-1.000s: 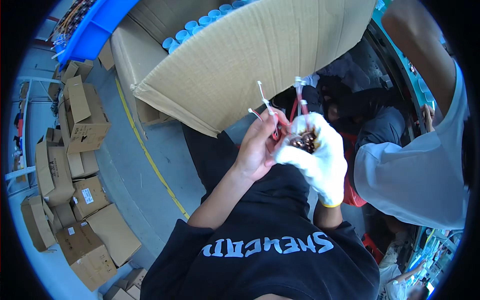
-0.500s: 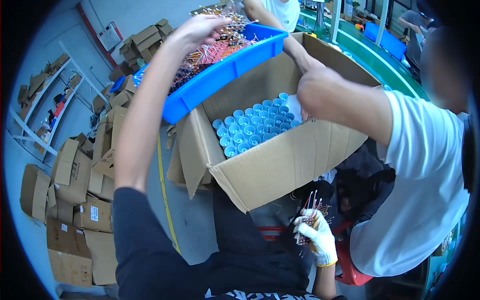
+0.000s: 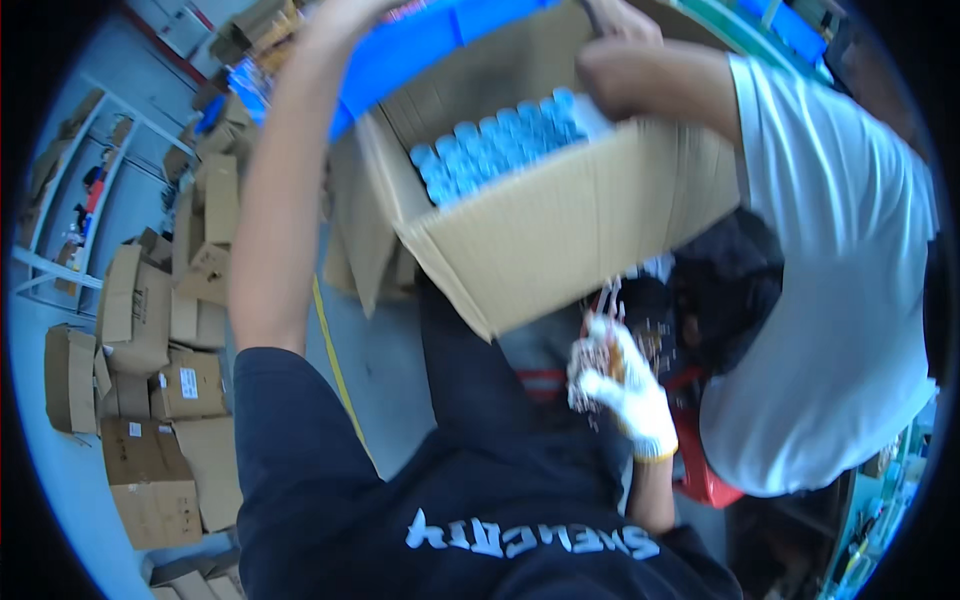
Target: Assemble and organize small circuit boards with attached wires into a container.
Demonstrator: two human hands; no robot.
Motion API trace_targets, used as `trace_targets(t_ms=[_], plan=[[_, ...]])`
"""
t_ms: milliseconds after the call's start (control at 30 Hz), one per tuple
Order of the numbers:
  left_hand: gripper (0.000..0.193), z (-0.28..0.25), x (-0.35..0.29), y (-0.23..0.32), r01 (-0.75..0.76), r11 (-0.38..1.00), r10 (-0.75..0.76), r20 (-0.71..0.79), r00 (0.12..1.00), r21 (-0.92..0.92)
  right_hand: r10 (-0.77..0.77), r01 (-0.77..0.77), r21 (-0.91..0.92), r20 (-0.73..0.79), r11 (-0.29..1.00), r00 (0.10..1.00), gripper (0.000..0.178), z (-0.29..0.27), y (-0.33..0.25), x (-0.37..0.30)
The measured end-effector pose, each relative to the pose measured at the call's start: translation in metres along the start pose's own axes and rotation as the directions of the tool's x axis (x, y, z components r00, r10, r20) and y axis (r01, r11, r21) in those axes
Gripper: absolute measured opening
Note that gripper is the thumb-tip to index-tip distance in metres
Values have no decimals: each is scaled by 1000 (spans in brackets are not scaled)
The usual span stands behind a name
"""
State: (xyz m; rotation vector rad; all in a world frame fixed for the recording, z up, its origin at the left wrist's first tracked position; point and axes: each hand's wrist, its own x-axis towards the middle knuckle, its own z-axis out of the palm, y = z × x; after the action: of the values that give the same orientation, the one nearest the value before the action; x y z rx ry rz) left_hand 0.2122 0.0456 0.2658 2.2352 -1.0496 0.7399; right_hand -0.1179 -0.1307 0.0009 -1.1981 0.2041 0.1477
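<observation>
My left arm stretches up to a blue bin point(image 3: 420, 45) at the top; my left hand point(image 3: 342, 12) is cut off by the picture's edge, so its grip is hidden. My right hand point(image 3: 622, 388), in a white glove, is low over my lap, shut on a bundle of thin red and clear wire parts point(image 3: 598, 345). Between the two hands a big open cardboard box point(image 3: 580, 235) holds rows of blue-capped cylinders point(image 3: 495, 150). A co-worker in a white shirt point(image 3: 830, 300) stands at my right, with a bare arm point(image 3: 650, 78) reaching over the box toward the bin.
Several folded and stacked cardboard cartons point(image 3: 150, 400) lie on the grey floor at the left. A yellow line point(image 3: 335, 365) runs across the floor. A red stool point(image 3: 700, 465) stands by the co-worker. White shelving point(image 3: 60, 200) is at the far left.
My left hand let go of the bundle and rose to the blue bin. My right hand sank toward my lap with the bundle. The view tilted up over the box.
</observation>
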Motion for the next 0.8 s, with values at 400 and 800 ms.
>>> trace_targets(t_ms=[400,800], plan=[[26,72,-311,138,790,402,-348,721,599,-462,-55,85,-172,172,981,983,92,41,-28,12],[19,86,-307,150,538,89,-712,324,623,-839,-183,183,-39,-3,982,983,60,53,-26,13]])
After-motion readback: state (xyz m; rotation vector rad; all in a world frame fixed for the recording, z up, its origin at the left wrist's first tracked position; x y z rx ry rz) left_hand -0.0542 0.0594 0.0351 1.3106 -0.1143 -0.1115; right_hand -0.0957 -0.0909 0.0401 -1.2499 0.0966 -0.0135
